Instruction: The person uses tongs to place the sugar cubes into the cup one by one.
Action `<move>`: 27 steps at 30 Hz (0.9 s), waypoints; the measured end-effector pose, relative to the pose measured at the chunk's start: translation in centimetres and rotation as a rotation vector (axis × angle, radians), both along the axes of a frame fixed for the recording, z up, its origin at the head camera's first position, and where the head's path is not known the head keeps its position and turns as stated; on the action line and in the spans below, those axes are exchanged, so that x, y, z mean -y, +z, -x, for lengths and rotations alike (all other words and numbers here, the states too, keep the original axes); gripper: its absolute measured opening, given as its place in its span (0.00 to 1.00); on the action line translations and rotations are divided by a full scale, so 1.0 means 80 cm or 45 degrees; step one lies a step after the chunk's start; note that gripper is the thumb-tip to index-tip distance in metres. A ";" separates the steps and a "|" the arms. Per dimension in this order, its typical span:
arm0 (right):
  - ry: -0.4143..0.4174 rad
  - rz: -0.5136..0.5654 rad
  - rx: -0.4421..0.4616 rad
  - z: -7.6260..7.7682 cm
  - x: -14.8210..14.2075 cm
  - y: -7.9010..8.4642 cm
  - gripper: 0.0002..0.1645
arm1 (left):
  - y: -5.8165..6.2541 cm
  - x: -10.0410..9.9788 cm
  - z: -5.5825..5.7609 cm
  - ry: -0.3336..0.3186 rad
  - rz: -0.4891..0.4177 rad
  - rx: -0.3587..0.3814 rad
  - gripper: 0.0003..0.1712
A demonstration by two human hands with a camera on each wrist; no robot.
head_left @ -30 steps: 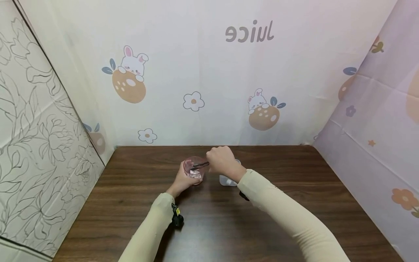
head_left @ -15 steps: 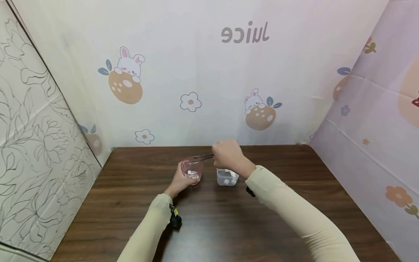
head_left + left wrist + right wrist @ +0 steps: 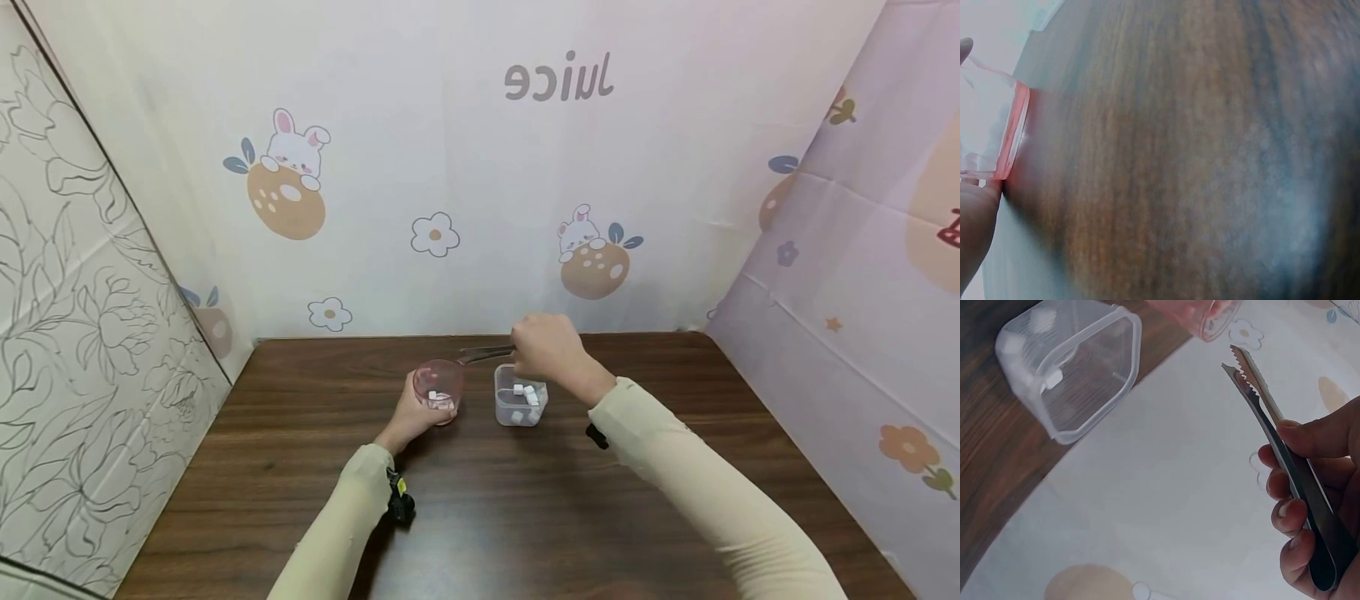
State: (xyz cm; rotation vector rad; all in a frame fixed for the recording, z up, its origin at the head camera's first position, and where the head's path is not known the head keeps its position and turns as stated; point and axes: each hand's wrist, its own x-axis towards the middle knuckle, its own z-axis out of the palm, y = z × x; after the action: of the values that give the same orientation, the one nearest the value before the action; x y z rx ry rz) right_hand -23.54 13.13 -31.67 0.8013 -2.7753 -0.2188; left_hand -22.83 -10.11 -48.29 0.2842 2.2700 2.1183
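Metal tongs (image 3: 1299, 472) in the right hand (image 3: 551, 343), held above the far part of the desk (image 3: 510, 500), toothed tips aimed at the desk's left edge. Right fingers curl round the handle, thumb pressing one arm; tips slightly apart, nothing between them. In the right wrist view the tips are near the rim of a pink-tinted clear cup (image 3: 442, 383), apart from it. Handling, estimated: tongs light, thin, springy and smooth, so grip best at mid-arm, clear of the teeth, with light thumb pressure. The cup is near the desk's far edge, left of its middle; left hand (image 3: 408, 411) wraps its lower side, fingers partly hidden, full closure not visible. Cup looks light, rigid, slick, possibly brittle; hold low on the wall. White cubes (image 3: 441, 401) lie at its bottom. Just beside it, toward the desk's right edge and apart from it, sits a clear container (image 3: 506, 414), top uncovered, holding more small white blocks (image 3: 532, 395); walls seem thin and somewhat flexible, rim the firmest hold. Blocks look light; hardness cannot be told. Behind the far edge hangs a printed backdrop (image 3: 480, 158).
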 end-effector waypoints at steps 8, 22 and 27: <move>-0.027 0.019 -0.003 0.000 -0.027 0.005 0.21 | 0.000 0.001 0.000 -0.004 0.001 0.002 0.50; -0.068 0.040 -0.002 -0.002 -0.068 -0.005 0.22 | -0.001 0.002 -0.001 -0.009 0.013 -0.006 0.51; -0.066 0.032 0.026 -0.002 -0.075 -0.012 0.16 | 0.001 0.002 -0.002 -0.016 0.013 0.003 0.51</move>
State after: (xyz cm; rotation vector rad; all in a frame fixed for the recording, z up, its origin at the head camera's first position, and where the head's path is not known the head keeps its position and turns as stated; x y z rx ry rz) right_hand -23.34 19.13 -32.66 0.7298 -2.8147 -0.1856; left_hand -22.69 -10.27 -48.23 0.2940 2.2709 2.0996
